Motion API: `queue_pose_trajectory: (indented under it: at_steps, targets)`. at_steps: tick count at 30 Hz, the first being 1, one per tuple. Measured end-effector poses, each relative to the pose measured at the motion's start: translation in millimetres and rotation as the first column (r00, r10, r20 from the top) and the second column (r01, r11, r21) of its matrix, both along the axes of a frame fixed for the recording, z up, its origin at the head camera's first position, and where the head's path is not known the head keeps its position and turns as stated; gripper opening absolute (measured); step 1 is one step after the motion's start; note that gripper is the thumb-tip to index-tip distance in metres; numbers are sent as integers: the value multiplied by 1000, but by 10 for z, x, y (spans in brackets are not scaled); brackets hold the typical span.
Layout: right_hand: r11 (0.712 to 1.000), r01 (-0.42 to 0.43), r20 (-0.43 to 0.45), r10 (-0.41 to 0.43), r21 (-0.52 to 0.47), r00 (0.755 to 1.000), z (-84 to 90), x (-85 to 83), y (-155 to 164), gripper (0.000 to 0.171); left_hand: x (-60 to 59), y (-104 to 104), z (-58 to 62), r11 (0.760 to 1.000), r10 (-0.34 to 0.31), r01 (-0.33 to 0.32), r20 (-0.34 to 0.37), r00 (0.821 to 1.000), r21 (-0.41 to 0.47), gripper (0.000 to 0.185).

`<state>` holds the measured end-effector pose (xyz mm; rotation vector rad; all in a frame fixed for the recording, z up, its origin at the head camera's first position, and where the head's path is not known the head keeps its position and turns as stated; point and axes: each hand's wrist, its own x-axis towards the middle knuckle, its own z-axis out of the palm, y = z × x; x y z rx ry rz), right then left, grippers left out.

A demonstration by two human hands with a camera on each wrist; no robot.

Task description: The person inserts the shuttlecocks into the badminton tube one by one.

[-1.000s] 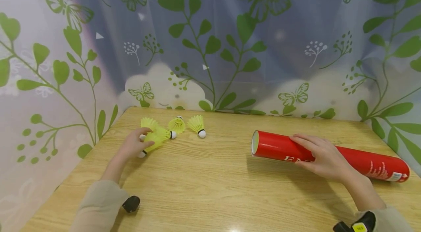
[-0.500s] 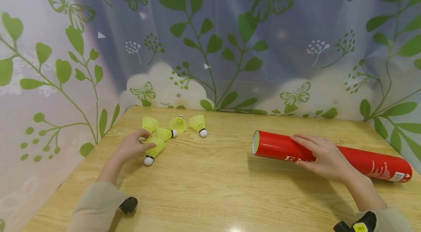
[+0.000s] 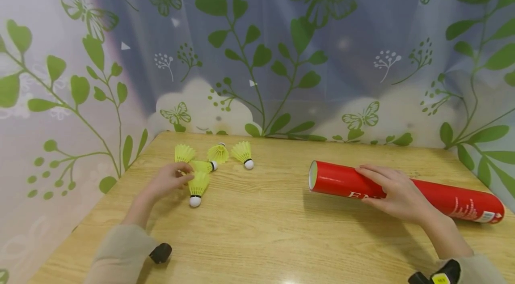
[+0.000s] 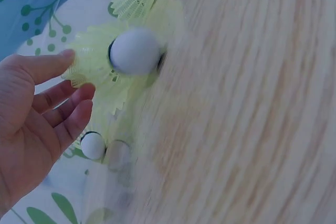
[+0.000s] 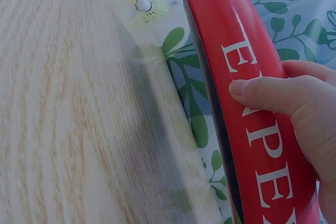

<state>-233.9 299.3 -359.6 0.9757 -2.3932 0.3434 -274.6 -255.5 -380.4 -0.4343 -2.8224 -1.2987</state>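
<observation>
My left hand [image 3: 186,180] pinches the skirt of a yellow shuttlecock [image 3: 198,185], whose white cork points toward me just off the wooden table [image 3: 257,230]. In the left wrist view that shuttlecock [image 4: 100,66] sits at the tips of the thumb and fingers of my left hand [image 4: 79,74]. Several more yellow shuttlecocks [image 3: 218,153] lie just behind it. At the right a long red tube [image 3: 450,199] lies on its side, open end facing left. My right hand [image 3: 374,185] grips its top near that end. The right wrist view shows the thumb of my right hand [image 5: 283,98] pressed on the tube [image 5: 231,35].
A curtain with green leaves and butterflies [image 3: 257,51] closes off the back and both sides of the table. The loose shuttlecocks cluster at the back left corner. Black wrist-mounted devices [image 3: 161,252] show by both sleeves.
My left hand has drawn one shuttlecock out of the cluster, toward me and to the right, with its cork swinging to face me. The right hand and tube stayed still.
</observation>
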Motion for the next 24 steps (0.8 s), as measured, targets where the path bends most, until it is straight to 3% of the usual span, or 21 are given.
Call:
queue_pose_trajectory:
  at_steps: [11, 17, 24]
  targets:
    - [1000, 3, 5, -3, -2, 1000, 0, 3, 2, 77, -22, 131, 23, 995, -22, 21, 13, 1000, 102, 26]
    - [1000, 1, -4, -1, -1, 1000, -1, 1, 2, 77, -20, 345, 73, 989, -19, 21, -15, 1000, 143, 22]
    - [1000, -6, -2, 6, -3, 1000, -9, -2, 9, 77, -37, 665, 112, 967, -38, 55, -73, 997, 247, 19]
